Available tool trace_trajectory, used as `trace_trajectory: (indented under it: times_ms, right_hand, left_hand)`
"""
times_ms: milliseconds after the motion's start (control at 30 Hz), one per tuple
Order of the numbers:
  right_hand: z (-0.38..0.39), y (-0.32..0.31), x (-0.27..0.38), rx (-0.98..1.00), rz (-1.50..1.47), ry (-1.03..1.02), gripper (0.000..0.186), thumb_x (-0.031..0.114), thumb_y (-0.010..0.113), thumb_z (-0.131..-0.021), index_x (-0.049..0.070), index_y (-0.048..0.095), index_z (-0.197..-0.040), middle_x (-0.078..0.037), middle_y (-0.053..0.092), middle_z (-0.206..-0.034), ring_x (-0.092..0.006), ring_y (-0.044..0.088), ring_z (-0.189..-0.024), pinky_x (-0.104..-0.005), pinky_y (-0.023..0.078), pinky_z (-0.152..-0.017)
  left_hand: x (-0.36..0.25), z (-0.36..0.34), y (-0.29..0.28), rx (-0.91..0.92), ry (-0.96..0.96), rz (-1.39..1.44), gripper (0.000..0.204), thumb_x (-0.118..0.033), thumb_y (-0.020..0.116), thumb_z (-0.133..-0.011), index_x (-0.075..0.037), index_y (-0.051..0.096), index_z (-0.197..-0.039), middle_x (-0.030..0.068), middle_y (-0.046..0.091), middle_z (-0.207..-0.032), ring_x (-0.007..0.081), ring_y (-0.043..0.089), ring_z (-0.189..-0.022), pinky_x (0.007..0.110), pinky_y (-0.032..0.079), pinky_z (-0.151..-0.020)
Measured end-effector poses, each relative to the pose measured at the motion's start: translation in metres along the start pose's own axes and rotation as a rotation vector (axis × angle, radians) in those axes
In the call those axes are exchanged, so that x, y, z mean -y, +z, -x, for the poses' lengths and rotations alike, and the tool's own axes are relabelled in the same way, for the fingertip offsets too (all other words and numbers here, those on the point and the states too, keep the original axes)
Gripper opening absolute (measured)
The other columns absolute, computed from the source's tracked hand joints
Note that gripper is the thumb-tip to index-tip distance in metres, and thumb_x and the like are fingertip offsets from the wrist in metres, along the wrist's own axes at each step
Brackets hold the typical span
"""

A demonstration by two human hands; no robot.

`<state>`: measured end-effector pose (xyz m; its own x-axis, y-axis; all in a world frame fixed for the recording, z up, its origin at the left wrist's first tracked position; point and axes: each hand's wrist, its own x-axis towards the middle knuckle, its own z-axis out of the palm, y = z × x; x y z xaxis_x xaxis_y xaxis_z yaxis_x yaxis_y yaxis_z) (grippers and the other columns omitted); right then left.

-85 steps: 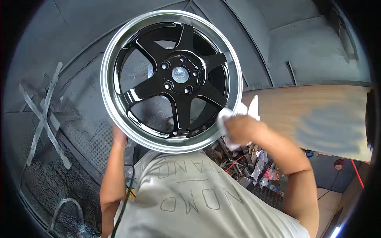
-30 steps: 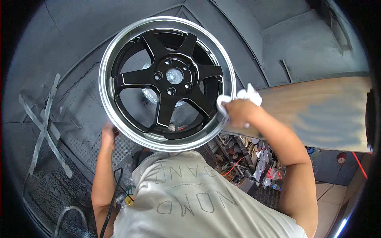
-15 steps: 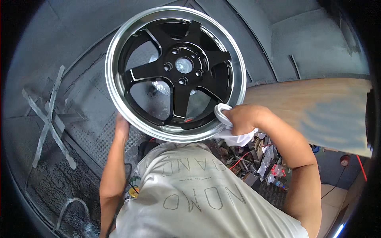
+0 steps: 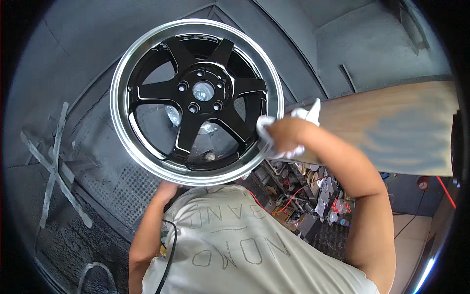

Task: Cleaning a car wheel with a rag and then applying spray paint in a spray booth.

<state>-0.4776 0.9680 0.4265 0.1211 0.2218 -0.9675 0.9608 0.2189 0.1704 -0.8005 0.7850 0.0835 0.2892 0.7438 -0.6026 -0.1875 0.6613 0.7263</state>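
A black spoked car wheel (image 4: 188, 128) with a polished silver rim faces me in the upper middle. My right hand (image 4: 288, 134) is closed around a bunched white cloth (image 4: 309, 113). It rests at the lower right of the rim, with part of the cloth against the wheel's inner edge. My left hand (image 4: 168, 190) is at the bottom of the rim, just left of the shirt I wear. Its fingers are hidden behind the wheel. Through the gaps between the spokes some clear, shiny material (image 4: 208, 127) shows.
To the right runs a wooden board (image 4: 382, 127) with grey overspray. Beneath it lie cluttered parts and bottles (image 4: 338, 208), crossed by a red cord (image 4: 299, 192). Dark grey panels surround the wheel. A grey X-shaped mark (image 4: 55, 166) is at the left, and a black cable (image 4: 171, 250) hangs over my shirt.
The wheel has turned a little clockwise and sits further left and lower in view. My left hand has shifted along the rim towards its bottom. The right hand's cloth now spreads out beyond the rim.
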Motion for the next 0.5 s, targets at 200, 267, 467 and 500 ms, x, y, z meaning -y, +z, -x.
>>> trace_trajectory:
  times_ms: [200, 267, 467, 500]
  right_hand:
    - [0.037, -0.015, 0.012, -0.265, 0.189, -0.016, 0.074, 0.033, 0.08, -0.073, -0.005, 0.061, -0.133, -0.024, 0.074, -0.11, -0.036, 0.074, -0.101, -0.0415, 0.059, -0.087]
    - [0.048, -0.011, 0.019, -0.363, 0.201, 0.112, 0.087, 0.034, 0.082, -0.071, -0.005, 0.053, -0.143, -0.024, 0.074, -0.109, -0.0357, 0.074, -0.101, -0.0416, 0.059, -0.087]
    - [0.024, 0.025, 0.038, 0.015, 0.029, -0.384, 0.067, 0.024, 0.072, -0.079, -0.002, 0.056, -0.138, -0.027, 0.072, -0.116, -0.0377, 0.069, -0.113, -0.0452, 0.055, -0.094]
    - [0.019, 0.02, 0.032, -0.043, 0.06, -0.284, 0.064, 0.025, 0.072, -0.079, -0.002, 0.058, -0.136, -0.026, 0.071, -0.119, -0.0378, 0.069, -0.114, -0.0455, 0.054, -0.096]
  left_hand:
    - [-0.056, -0.006, -0.069, -0.347, 0.017, 0.061, 0.03, -0.015, 0.06, -0.099, 0.001, 0.064, -0.123, 0.008, 0.071, -0.111, 0.0177, 0.066, -0.098, 0.035, 0.054, -0.082]
    - [-0.076, -0.017, -0.087, -0.399, 0.135, 0.142, 0.034, -0.021, 0.057, -0.101, 0.001, 0.061, -0.127, 0.0094, 0.069, -0.114, 0.0189, 0.066, -0.101, 0.036, 0.054, -0.087]
    - [-0.081, -0.046, -0.083, -0.402, 0.136, 0.25, 0.046, -0.025, 0.053, -0.106, 0.006, 0.057, -0.139, 0.0138, 0.067, -0.126, 0.0227, 0.063, -0.112, 0.037, 0.05, -0.1]
    - [-0.075, -0.046, -0.084, -0.412, 0.135, 0.186, 0.048, -0.027, 0.052, -0.106, 0.006, 0.055, -0.141, 0.0141, 0.065, -0.129, 0.0231, 0.062, -0.115, 0.038, 0.049, -0.101]
